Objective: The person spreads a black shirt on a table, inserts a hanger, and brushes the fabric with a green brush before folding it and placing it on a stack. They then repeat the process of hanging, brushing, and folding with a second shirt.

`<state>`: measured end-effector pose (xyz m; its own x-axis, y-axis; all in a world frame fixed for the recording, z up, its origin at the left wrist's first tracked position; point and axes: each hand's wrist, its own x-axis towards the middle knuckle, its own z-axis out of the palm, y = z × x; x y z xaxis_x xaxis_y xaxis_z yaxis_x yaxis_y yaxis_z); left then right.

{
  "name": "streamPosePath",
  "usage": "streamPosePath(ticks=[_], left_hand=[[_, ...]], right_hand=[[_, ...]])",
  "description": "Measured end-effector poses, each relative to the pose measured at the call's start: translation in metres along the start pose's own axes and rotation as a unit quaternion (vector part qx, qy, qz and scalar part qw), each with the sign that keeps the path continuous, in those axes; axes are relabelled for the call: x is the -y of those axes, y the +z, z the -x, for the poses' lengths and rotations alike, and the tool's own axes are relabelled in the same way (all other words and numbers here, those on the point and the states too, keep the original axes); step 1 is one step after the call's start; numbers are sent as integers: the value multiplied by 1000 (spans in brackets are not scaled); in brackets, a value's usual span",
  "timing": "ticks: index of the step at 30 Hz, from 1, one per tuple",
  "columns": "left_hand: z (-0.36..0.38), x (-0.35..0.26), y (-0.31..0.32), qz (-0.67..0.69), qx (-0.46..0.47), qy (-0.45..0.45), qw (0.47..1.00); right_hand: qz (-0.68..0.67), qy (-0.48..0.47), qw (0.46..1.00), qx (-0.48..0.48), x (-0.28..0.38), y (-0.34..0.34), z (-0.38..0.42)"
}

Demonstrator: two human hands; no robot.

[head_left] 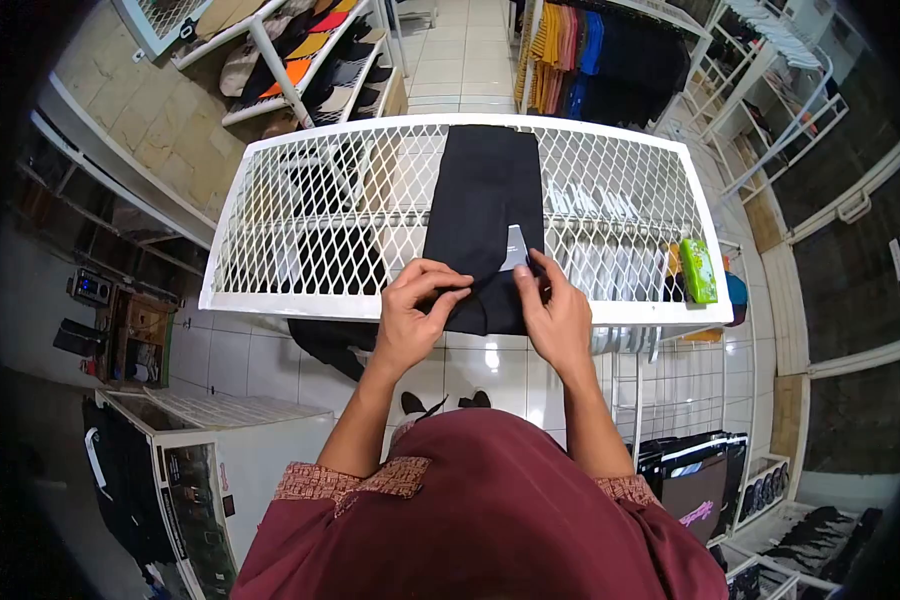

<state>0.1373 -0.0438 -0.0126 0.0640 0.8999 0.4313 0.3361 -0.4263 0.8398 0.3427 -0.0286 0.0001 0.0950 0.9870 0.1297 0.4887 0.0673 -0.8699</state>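
A folded black garment lies lengthwise over the white mesh table, its near end at the front edge. A small grey tag rests on the cloth. My left hand is at the garment's left side, thumb and index finger pinched on the black cloth. On the right side, my right hand has its thumb against the lower end of the tag and its fingers curled at the cloth's edge beside it.
A green and yellow packet lies at the table's right end. Beyond the table stand a shelf of folded items and a rack of hanging clothes. A white cabinet stands at the lower left.
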Motion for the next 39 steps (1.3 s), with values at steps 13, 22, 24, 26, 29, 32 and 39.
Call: streamPosePath(ticks=[13,22,24,26,29,32,39], left_hand=[[35,17,-80,-182,-251,-126,942],[21,24,-119,-280,-80,-141,946],[17,29,-124,-257,-48,-161,952],[11,38,-128,-260,-34,-139,955],[2,39,-138,-263,9,-117,958],[0,38,-142,-254,61,-138,955],[17,17,-130,-272,32,-159,948]], right_hand=[[246,-118,957,-94,6,46,-17],[330,-7,934,-135,9,45,-19],[326,5,934,-148,8,48,-14],[316,16,935,-162,9,49,-14],[304,7,940,-153,9,48,-20],[292,-59,946,-128,26,48,-48],[320,-332,887,5,-4,108,-221]])
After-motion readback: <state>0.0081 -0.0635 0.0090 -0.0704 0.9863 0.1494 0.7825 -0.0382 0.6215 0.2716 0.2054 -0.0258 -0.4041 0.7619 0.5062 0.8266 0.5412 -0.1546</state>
